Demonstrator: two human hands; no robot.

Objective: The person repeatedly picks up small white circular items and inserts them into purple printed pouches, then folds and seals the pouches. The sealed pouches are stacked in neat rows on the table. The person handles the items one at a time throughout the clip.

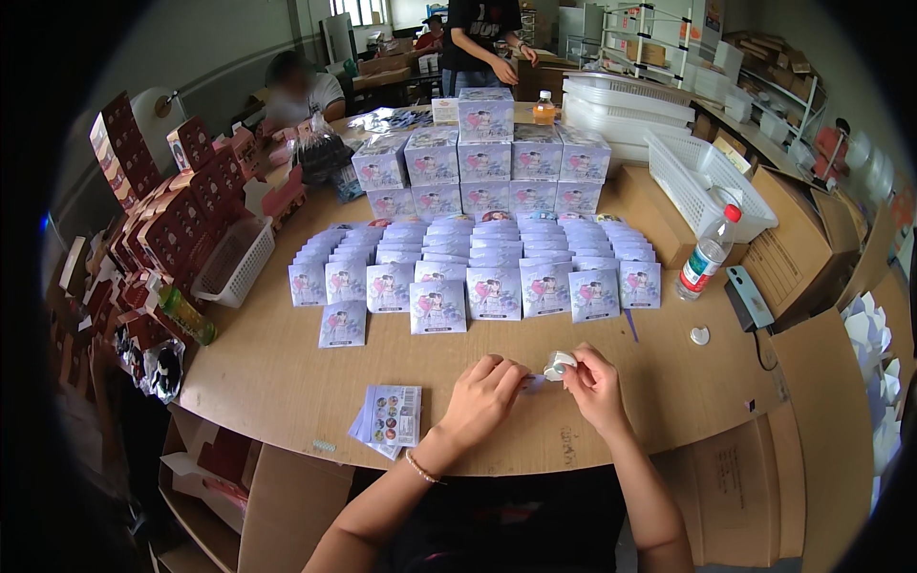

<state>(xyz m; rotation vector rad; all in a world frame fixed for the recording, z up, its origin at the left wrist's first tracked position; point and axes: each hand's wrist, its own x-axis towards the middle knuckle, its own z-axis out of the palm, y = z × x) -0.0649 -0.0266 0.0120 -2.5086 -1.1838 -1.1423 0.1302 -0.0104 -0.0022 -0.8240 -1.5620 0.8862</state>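
Tape roll (559, 364) over round wooden table (287, 382)

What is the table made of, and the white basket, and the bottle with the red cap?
The table looks like matt brown board or cardboard, dull and flat. The white basket seems hard plastic, with a moulded open grid. The bottle looks like clear thin plastic, since you can see through it.

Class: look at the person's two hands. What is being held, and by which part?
A small white object, pinched at its edges between the right hand fingertips and left hand; what it is cannot be told.
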